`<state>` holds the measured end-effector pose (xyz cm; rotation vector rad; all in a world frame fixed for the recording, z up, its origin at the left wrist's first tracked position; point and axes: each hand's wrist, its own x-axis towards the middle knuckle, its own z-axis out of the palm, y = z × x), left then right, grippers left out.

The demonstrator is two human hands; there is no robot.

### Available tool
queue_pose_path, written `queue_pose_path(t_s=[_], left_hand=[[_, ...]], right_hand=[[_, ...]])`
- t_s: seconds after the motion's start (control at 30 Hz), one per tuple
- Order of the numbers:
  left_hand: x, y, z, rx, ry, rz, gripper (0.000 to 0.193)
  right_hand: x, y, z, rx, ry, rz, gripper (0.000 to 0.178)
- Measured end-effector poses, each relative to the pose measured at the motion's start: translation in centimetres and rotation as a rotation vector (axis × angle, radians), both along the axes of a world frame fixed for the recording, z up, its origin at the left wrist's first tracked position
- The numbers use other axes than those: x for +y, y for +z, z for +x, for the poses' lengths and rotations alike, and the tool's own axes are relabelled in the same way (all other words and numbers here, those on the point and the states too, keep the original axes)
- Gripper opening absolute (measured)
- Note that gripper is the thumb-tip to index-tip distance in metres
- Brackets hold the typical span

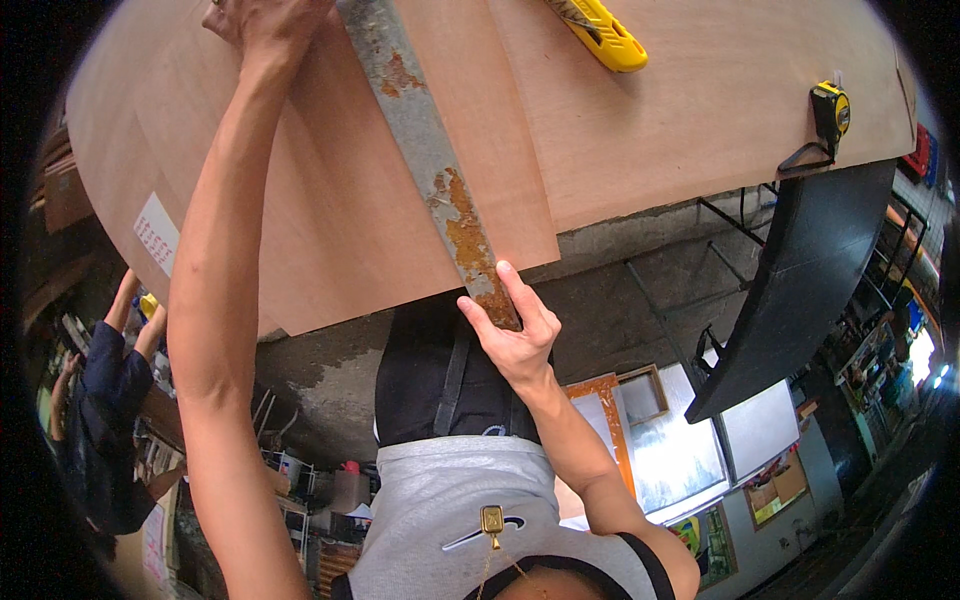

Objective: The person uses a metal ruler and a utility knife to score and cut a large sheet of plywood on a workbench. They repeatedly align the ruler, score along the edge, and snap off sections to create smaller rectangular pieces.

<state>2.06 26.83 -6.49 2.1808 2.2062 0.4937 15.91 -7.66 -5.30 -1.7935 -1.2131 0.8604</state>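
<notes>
A long grey metal bar (412,135), patched with rust and flaking paint, lies across a sheet of light-brown plywood (350,220). Its near end sticks out past the sheet's near edge. My right hand (522,345) grips that end, thumb along one side and a finger along the other. At the top edge of the picture my left hand (268,25) is over the plywood, left of the bar's far part. Its fingers are mostly cut off or hidden, so their hold is unclear. Right of the bar lies a yellow utility knife (610,40).
A yellow-and-black tape measure (832,115) sits near the plywood's right edge. Below it hangs a curved black panel (800,290). A white paper label (156,233) is on the sheet at left. Another person in dark clothes (105,400) works at the far left.
</notes>
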Motion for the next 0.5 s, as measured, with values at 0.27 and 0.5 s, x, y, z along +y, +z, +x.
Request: queue_pose_path(t_s=[0.27, 0.5], left_hand=[[0.20, -0.40, -0.19, -0.008, -0.017, 0.011, 0.094], [0.18, -0.31, -0.30, 0.038, -0.005, 0.009, 0.095]], right_hand=[[-0.05, -0.17, -0.02, -0.008, -0.007, 0.023, 0.062], [-0.14, -0.20, -0.05, -0.015, 0.008, 0.017, 0.063]])
